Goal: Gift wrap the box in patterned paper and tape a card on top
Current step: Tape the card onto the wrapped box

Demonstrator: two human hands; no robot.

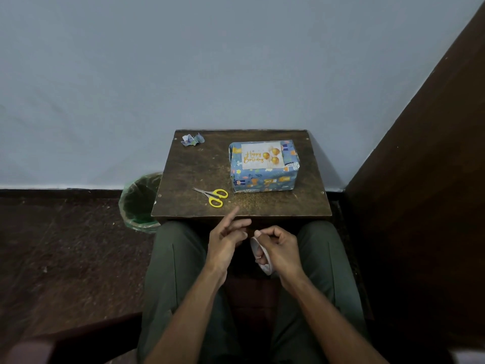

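We sit at a small dark wooden bench [199,169], its top worn and speckled, with screw heads at the corners. In the right half of the benchtop stands the box [264,177], a rectangular block already wrapped in blue paper printed with small animals and leaves; its long axis runs left to right across the frame. On its top face lies the card [262,156], a pale rectangle with gold "Happy Birthday" script and three gold balloons, its long side following the box.

Lower left of the box lie small scissors [214,197] with yellow plastic handles, the steel blades pointing to the upper left. A crumpled paper scrap [193,140] sits at the bench's far left corner.

Below the bench edge, over our green trousers, our left hand [227,244] is loosely open, forefinger pointing up toward the bench. Our right hand [280,249] curls around a whitish tape roll [258,254].

Left of the bench stands a bin [139,203] with a green liner.
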